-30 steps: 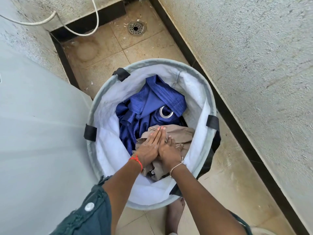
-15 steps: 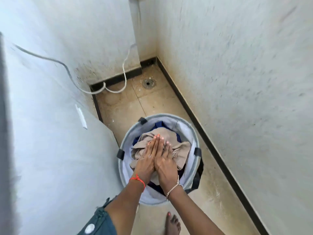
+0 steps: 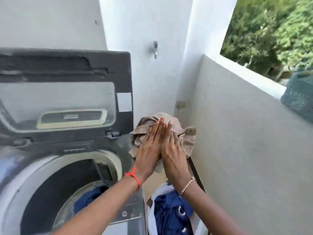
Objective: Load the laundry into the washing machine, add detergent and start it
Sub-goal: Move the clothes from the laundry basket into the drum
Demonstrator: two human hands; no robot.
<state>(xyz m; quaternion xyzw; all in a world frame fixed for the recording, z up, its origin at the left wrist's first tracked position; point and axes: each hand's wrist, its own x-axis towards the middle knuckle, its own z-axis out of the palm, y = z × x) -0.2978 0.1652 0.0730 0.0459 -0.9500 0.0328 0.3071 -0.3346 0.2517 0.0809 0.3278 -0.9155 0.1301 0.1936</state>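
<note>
Both hands flat, palms down, fingers straight and side by side, left hand point(image 3: 149, 150) and right hand point(image 3: 172, 150) touching along the thumbs edge, pressed over a bunched beige garment point(image 3: 147, 129) held up in the air between the laundry basket point(image 3: 153, 207) and the washing machine point(image 3: 50, 167). Can't tell what's gripping underneath, thumbs are hidden. The cloth looks light and soft, and it droops off both sides, so it'll likely sag and trail; a dark strap point(image 3: 196, 168) hangs from it toward the basket and could snag the rim. Better to hold from below with the loose ends gathered in. The machine is a top loader, lid point(image 3: 67, 92) standing upright at the back, drum point(image 3: 71, 192) open with blue fabric point(image 3: 88, 197) already inside. More blue laundry point(image 3: 171, 212) with metal rings is left in the basket, just right of the machine. The space is tight: white walls close on the back and right, a tap point(image 3: 155, 48) on the back wall, a low parapet point(image 3: 240, 72) with greenery behind it, a green mesh basket point(image 3: 299, 97) on the ledge. No detergent in view.
</note>
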